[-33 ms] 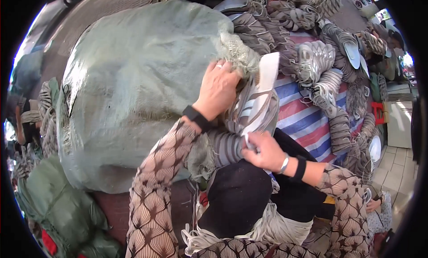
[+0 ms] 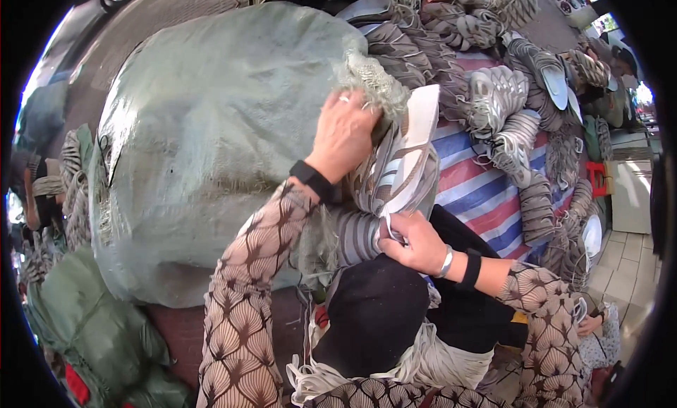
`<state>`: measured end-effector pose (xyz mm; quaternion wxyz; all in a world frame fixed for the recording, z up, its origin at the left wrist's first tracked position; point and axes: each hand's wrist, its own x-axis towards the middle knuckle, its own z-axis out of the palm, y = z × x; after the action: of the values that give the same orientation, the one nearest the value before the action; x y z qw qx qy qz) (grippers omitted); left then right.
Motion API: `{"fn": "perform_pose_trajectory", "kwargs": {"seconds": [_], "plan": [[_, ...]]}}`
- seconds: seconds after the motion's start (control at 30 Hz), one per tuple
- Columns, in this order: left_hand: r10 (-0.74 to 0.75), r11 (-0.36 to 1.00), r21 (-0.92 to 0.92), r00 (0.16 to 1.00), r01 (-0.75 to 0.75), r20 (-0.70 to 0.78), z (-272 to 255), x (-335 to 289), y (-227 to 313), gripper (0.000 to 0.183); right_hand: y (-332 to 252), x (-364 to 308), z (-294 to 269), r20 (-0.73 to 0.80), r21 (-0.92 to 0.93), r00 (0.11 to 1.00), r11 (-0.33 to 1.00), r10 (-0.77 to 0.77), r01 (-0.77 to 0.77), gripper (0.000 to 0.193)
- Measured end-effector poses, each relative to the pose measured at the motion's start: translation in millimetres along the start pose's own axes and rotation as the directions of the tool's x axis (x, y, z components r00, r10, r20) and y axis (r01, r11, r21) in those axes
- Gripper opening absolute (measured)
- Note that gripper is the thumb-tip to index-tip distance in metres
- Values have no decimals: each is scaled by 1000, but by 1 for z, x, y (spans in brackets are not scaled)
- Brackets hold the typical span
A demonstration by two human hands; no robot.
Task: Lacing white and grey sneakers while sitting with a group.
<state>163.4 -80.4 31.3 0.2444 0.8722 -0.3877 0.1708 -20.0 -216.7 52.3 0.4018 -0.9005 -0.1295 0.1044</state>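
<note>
A bulging pale green woven sack (image 2: 211, 126) fills the left and middle of the view, its frayed mouth (image 2: 374, 76) facing right. My left hand (image 2: 343, 134) lies against that mouth, fingers curled over the sack's edge; the fingertips are hidden. Beside it, strappy grey-and-white shoe uppers (image 2: 409, 175) stick out of the opening, with a flat white piece (image 2: 423, 108) standing up among them. Lower down, my right hand (image 2: 416, 242) is closed in a pinch on a thin white strap (image 2: 388, 223), next to a grey striped bundle (image 2: 358, 235) above my black-clad knee (image 2: 377, 313).
At the right, bundles of grey strappy uppers (image 2: 497, 94) lie on a red, white and blue striped sheet (image 2: 479, 189). Dark green sacking (image 2: 92, 323) is heaped at lower left. White straps (image 2: 444, 355) hang by my lap. A red stool (image 2: 598, 179) stands far right.
My left hand has shifted slightly up and left at the sack's mouth. The uppers beside it have tipped a little left. My right hand keeps its pinch, nearly in place.
</note>
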Motion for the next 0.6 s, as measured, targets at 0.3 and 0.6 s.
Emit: {"fn": "perform_pose_trajectory", "kwargs": {"seconds": [0.3, 0.6], "plan": [[-693, 605, 727, 663, 324, 282, -7, -61, -150, 53, 8, -14, -12, 123, 197, 985, 970, 118, -141, 24], [-271, 816, 555, 955, 162, 120, -33, -111, -65, 33, 82, -13, -120, -343, 938, 650, 287, 678, 196, 19]]}}
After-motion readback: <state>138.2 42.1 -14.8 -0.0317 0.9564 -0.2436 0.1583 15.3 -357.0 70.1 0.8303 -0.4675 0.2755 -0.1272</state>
